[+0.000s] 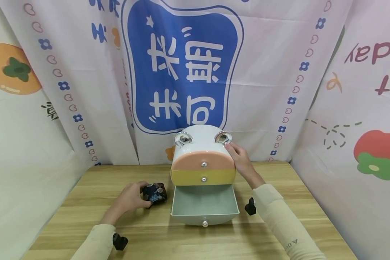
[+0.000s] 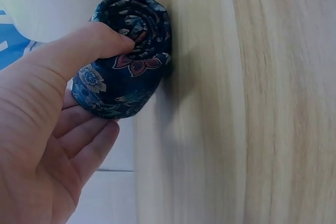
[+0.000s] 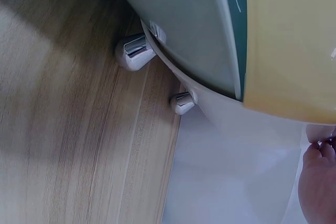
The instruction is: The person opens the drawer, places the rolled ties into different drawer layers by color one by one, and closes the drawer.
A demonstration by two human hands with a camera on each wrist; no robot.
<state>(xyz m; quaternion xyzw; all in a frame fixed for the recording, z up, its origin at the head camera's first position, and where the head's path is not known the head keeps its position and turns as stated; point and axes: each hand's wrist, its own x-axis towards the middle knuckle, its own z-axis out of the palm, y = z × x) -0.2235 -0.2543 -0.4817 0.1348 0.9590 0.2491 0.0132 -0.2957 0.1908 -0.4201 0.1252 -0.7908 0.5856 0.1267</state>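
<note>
My left hand [image 1: 133, 196] grips a rolled-up necktie [image 1: 154, 193] in dark blue floral fabric, left of a small drawer box [image 1: 203, 139]. In the left wrist view the necktie [image 2: 123, 72] shows its spiral end, with my thumb on it and the fingers beneath. The box is white, shaped like a frog's head with two shiny round eyes. Its pale green bottom drawer [image 1: 204, 218] is pulled out, with nothing in it; the orange and yellow drawers above are shut. My right hand [image 1: 242, 160] holds the box's upper right side by the eye [image 1: 223, 137].
The box stands on a wooden table [image 1: 143, 234], near its back edge. Printed cloth [image 1: 263, 72] hangs behind the table and at both sides. In the right wrist view, short metal feet [image 3: 134, 52] carry the box.
</note>
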